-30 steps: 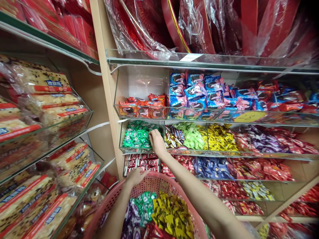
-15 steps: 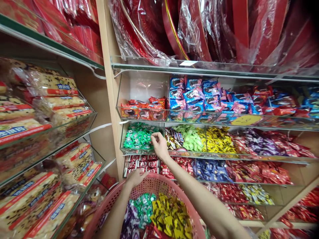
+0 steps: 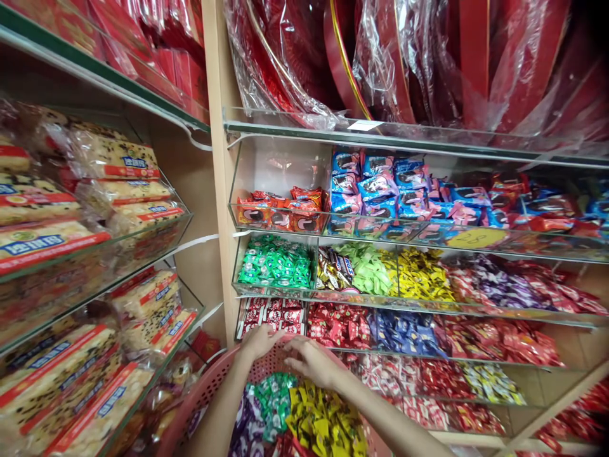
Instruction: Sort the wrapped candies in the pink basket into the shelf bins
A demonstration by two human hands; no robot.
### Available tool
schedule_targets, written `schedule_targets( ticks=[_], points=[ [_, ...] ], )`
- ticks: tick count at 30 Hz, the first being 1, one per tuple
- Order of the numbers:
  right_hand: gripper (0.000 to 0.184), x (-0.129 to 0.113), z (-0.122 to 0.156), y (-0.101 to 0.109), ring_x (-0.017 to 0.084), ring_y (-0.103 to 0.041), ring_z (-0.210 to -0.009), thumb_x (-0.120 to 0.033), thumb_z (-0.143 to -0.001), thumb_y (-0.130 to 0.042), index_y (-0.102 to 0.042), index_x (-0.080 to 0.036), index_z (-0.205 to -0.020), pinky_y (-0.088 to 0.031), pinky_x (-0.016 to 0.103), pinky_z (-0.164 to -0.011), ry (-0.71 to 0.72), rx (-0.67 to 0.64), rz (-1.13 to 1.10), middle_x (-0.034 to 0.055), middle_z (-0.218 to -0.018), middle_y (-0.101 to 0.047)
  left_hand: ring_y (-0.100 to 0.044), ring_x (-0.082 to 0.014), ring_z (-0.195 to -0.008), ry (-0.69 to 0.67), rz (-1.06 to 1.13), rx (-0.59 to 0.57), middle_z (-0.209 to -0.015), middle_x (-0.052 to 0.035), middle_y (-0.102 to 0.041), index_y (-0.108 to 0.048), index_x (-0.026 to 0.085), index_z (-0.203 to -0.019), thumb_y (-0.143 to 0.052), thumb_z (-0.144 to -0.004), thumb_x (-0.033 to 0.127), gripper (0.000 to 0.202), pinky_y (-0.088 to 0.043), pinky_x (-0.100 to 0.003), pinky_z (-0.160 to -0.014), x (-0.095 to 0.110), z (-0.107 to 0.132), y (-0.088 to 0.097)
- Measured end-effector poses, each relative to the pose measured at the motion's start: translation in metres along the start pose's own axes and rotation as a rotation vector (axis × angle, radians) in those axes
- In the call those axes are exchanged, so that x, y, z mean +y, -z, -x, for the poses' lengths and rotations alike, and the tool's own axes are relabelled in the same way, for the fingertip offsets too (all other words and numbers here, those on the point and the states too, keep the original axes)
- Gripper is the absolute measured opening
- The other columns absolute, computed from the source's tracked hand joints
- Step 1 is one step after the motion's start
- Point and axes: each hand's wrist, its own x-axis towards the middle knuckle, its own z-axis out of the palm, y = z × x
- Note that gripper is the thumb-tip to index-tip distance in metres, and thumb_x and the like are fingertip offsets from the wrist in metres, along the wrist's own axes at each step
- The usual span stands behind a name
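Head camera: on the person's head, facing forward and down
Basket: near, at 6 o'clock
Facing shelves: farther, 12 to 3 o'clock

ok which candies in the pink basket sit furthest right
The yellow wrapped candies in the basket; its green candies, purple candies and red candies lie further left.

A: See any numbers?
B: Read "28" on yellow tag, glass shelf front.
A: Check wrapped snack packs at left?
B: See white characters on blue labels; too blurred to read.
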Motion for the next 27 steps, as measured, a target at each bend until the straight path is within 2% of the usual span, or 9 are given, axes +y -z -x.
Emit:
schedule_targets(
  ticks=[3, 7, 9, 11, 13, 15, 20, 27],
  points=[
    [0.015, -0.015, -0.019, 0.026, 0.016, -0.056, -0.085, -0.023, -0.086, -0.048, -0.060, -0.019, -0.094, -0.042, 0.026, -0.076, 0.107, 0.080, 0.109, 0.0043, -0.090, -0.061, -0.060, -0.0173, -0.072, -0.003, 0.021, -0.023, -0.078, -0.0043, -0.068, -0.062, 0.021, -0.074, -0.027, -0.078, 0.069, 0.059, -0.032, -0.022, -0.057, -0.002, -0.002, -0.001],
    [0.019, -0.040, -0.065, 0.073, 0.015, -0.055, -0.087, -0.018, -0.089, -0.041, -0.059, -0.018, -0.095, -0.041, 0.026, -0.079, 0.219, 0.250, 0.247, 0.0048, -0.090, -0.060, -0.061, -0.0185, -0.074, -0.001, 0.026, -0.006, -0.078, -0.0040, -0.068, -0.061, 0.022, -0.072, -0.025, -0.078, 0.071, 0.061, -0.032, -0.022, -0.056, -0.001, -0.001, 0.001],
    [0.021, -0.044, -0.088, 0.091, 0.016, -0.054, -0.090, -0.014, -0.088, -0.040, -0.057, -0.018, -0.099, -0.040, 0.027, -0.080, 0.166, 0.325, 0.342, 0.0062, -0.096, -0.057, -0.060, -0.0184, -0.072, -0.003, 0.012, 0.005, -0.076, -0.0040, -0.067, -0.060, 0.022, -0.069, -0.024, -0.078, 0.071, 0.061, -0.032, -0.022, -0.056, 0.001, 0.001, 0.003],
    [0.025, -0.043, -0.106, 0.099, 0.017, -0.054, -0.091, -0.010, -0.085, -0.040, -0.055, -0.018, -0.104, -0.040, 0.027, -0.079, 0.048, 0.368, 0.428, 0.0077, -0.103, -0.054, -0.060, -0.0183, -0.071, 0.000, 0.004, 0.008, -0.075, -0.0042, -0.067, -0.060, 0.021, -0.068, -0.024, -0.077, 0.071, 0.062, -0.031, -0.022, -0.056, 0.002, 0.002, 0.003],
    [0.031, -0.039, -0.118, 0.100, 0.018, -0.055, -0.090, -0.008, -0.083, -0.041, -0.050, -0.018, -0.111, -0.041, 0.027, -0.077, -0.069, 0.375, 0.496, 0.0090, -0.109, -0.052, -0.059, -0.0178, -0.070, 0.005, 0.006, 0.007, -0.074, -0.0044, -0.067, -0.060, 0.021, -0.068, -0.024, -0.077, 0.072, 0.063, -0.030, -0.022, -0.055, 0.001, 0.002, 0.003],
    [0.037, -0.036, -0.125, 0.097, 0.018, -0.054, -0.092, -0.007, -0.081, -0.042, -0.046, -0.017, -0.116, -0.041, 0.028, -0.076, -0.127, 0.367, 0.540, 0.0099, -0.111, -0.050, -0.059, -0.0171, -0.069, 0.014, 0.011, 0.008, -0.073, -0.0042, -0.066, -0.060, 0.020, -0.067, -0.024, -0.077, 0.072, 0.064, -0.030, -0.022, -0.055, 0.000, 0.001, 0.001],
    [0.037, -0.027, -0.132, 0.091, 0.018, -0.051, -0.097, -0.005, -0.080, -0.039, -0.047, -0.018, -0.114, -0.039, 0.027, -0.081, -0.115, 0.375, 0.522, 0.0090, -0.110, -0.050, -0.058, -0.0166, -0.069, 0.006, -0.004, 0.024, -0.074, -0.0040, -0.066, -0.059, 0.020, -0.066, -0.025, -0.077, 0.071, 0.063, -0.028, -0.021, -0.055, -0.003, -0.002, -0.002],
    [0.032, -0.018, -0.131, 0.088, 0.018, -0.050, -0.090, -0.006, -0.081, -0.038, -0.054, -0.018, -0.107, -0.038, 0.027, -0.078, -0.081, 0.447, 0.461, 0.0086, -0.102, -0.051, -0.059, -0.0166, -0.069, 0.000, -0.012, 0.007, -0.073, -0.0034, -0.066, -0.059, 0.021, -0.068, -0.028, -0.079, 0.068, 0.058, -0.027, -0.021, -0.055, -0.004, -0.004, -0.003]
  ],
)
